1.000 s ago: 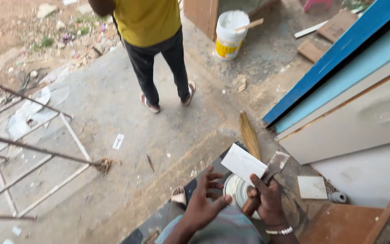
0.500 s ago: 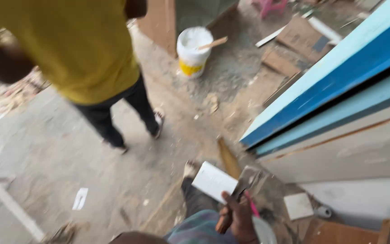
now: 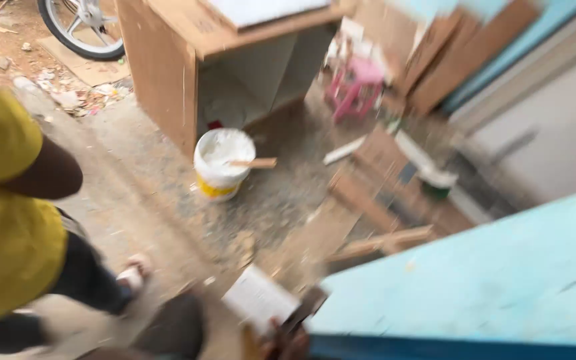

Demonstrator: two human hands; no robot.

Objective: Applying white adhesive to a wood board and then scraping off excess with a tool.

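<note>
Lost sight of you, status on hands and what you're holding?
Right hand grips putty knife under white sheet. Left hand out of view. Another person close left; white bucket ahead.

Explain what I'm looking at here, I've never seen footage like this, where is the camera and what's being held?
The camera sits on a person's head and looks down, so the view is blurred by movement. At the bottom edge, the right hand grips a flat metal scraper with a white card or sheet beside it; I cannot tell whether the hand holds that too. The other hand is out of view. A pale blue board fills the lower right. On the dusty ground stands a white bucket with a wooden stick across it, in front of a wooden cabinet. Further back are a pink stool and wood offcuts. On the left, another person in a yellow shirt stands close by.
</note>
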